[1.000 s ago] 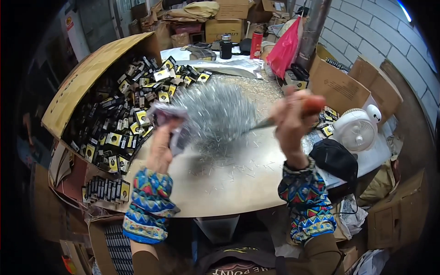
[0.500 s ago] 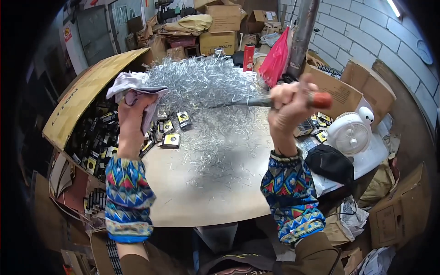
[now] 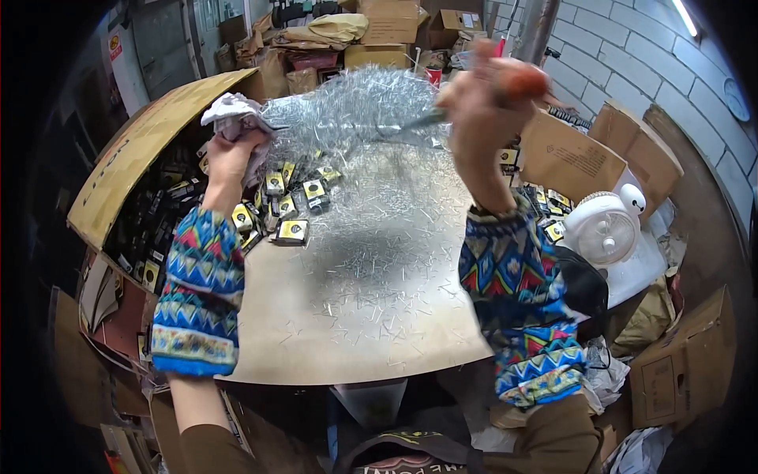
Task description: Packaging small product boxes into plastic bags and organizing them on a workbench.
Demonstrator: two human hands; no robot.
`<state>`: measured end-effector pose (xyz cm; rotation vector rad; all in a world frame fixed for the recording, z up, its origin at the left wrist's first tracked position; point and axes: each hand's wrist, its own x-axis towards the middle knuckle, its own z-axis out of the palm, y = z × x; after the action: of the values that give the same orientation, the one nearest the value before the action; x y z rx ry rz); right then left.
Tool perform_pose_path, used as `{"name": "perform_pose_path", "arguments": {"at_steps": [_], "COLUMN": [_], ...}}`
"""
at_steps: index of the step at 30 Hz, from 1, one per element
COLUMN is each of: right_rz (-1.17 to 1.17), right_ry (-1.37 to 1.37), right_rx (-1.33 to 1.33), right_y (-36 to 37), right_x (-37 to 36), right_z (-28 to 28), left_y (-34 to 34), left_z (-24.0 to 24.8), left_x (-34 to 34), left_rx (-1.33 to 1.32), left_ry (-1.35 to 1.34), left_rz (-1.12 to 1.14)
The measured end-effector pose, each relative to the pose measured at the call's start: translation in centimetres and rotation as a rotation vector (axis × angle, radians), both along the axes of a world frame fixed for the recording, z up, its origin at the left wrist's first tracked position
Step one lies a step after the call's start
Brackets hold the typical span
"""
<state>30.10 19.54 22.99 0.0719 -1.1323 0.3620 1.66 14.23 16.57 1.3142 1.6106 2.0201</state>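
My left hand [image 3: 227,163] is closed around a crumpled pale lilac cloth [image 3: 234,109] at the left edge of a large heap of thin silvery metal pins [image 3: 335,103]. In my right hand [image 3: 483,130], blurred by motion, is a long tool [image 3: 524,80] with an orange-red handle end. Its dark shaft points left across the near right side of the heap; its exact kind is unclear. Loose pins lie scattered over the pale tabletop [image 3: 276,316] nearer me. Several small black and yellow boxes [image 3: 293,231] sit beside and below my left hand.
A big open carton [image 3: 162,150] full of similar small boxes stands at the left. To the right are a white fan [image 3: 604,233], a black pouch [image 3: 583,284] and cardboard cartons [image 3: 568,162]. More cartons [image 3: 387,31] are stacked at the back.
Both hands have moved farther up in the view, still holding the cloth and the tool. The right hand has swung up over the heap's right side. More small boxes show beside the left hand.
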Motion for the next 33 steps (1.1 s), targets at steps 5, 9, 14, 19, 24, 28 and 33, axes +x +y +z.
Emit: {"name": "perform_pose_path", "arguments": {"at_steps": [5, 9, 14, 19, 24, 28, 33], "right_rz": [0.24, 0.083, -0.209, -0.368, -0.173, -0.267, -0.162], "right_ry": [0.115, 0.009, -0.189, -0.261, -0.114, 0.026, 0.018], "right_rx": [-0.04, 0.003, 0.197, 0.26, 0.141, 0.015, -0.018], "right_y": [0.0, 1.5, 2.9, 3.6, 5.8, 6.8, 9.3], "right_x": [0.5, 0.7, -0.4, -0.5, -5.9, -3.3, -3.3], "right_z": [0.5, 0.8, 1.4, 1.5, -1.5, -2.4, -7.8], "left_y": [1.1, 2.9, 4.6, 9.0, 13.4, 18.2, 15.9], "left_z": [0.1, 1.1, 0.3, -4.2, -11.3, -14.4, -20.0], "left_x": [0.7, 1.8, 2.6, 2.8, -4.9, -3.1, 2.4], "left_rx": [0.087, 0.141, 0.212, 0.032, 0.02, -0.058, -0.6], "left_ry": [0.029, 0.04, 0.042, 0.28, 0.226, -0.188, -0.698], "left_rz": [-0.125, -0.083, -0.19, -0.135, -0.227, -0.203, -0.516]}}
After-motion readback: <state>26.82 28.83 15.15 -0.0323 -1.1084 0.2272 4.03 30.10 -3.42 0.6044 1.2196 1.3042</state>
